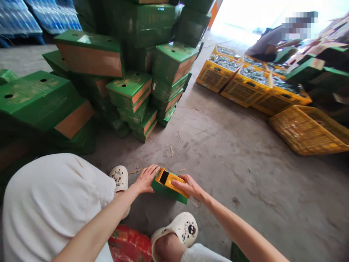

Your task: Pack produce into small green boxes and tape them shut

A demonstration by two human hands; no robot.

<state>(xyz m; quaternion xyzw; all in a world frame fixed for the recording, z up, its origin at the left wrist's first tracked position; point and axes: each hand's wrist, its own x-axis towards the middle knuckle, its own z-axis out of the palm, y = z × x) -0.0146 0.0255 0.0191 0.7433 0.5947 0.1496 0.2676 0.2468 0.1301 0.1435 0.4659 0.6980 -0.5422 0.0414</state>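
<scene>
A small green box (167, 193) is on the concrete floor between my feet. Fingers together and stretched out, my left hand (147, 178) lies against the box's left end. In my right hand (188, 185) is a yellow hand-held tool (170, 181) with a black patch near its far end; its exact kind is unclear. The tool lies along the top of the box, and my thumb presses on its upper side. The underside of the tool and most of my right fingers are hidden.
Stacks of green cartons (131, 87) rise ahead and to the left. Filled yellow crates (218, 74) and a tilted yellow crate (289, 127) stand to the right, near a crouching person (264, 43). Below me is a red package (131, 243) beside my white clogs (187, 229).
</scene>
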